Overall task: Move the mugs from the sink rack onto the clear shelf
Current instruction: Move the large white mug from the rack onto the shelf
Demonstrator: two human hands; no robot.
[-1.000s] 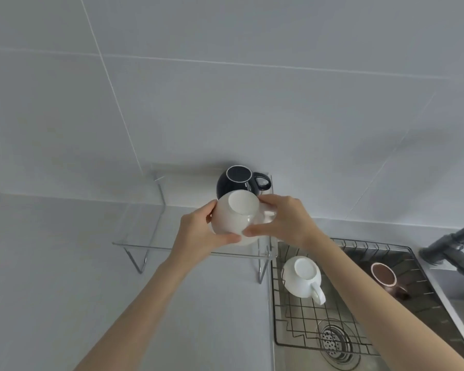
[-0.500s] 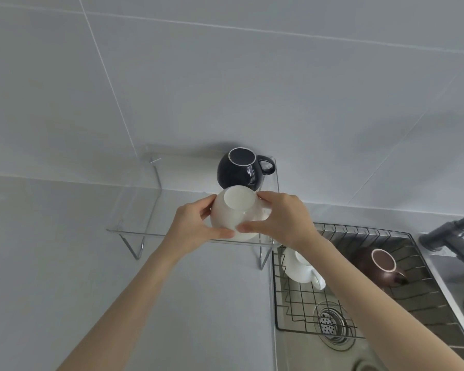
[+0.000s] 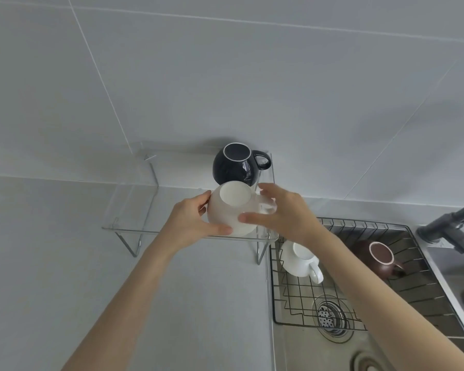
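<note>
A white mug point(image 3: 233, 204) stands upside down at the right front of the clear shelf point(image 3: 134, 210), just in front of an upside-down black mug point(image 3: 233, 167). My left hand point(image 3: 190, 223) grips the white mug's left side. On the handle side my right hand point(image 3: 287, 215) has its thumb against the mug's front and its fingers loosely spread around the handle. Another white mug point(image 3: 298, 259) and a brown mug point(image 3: 381, 258) lie in the wire sink rack point(image 3: 300, 298), to the right and below.
The shelf stands on thin metal legs against the tiled wall, and its left half is bare. The sink with its drain point(image 3: 330, 317) lies under the rack. A dark faucet point(image 3: 450, 228) reaches in from the right edge. The grey counter extends to the left.
The white mug has come down onto the shelf's right front in front of the black mug. My right hand's fingers have loosened and spread.
</note>
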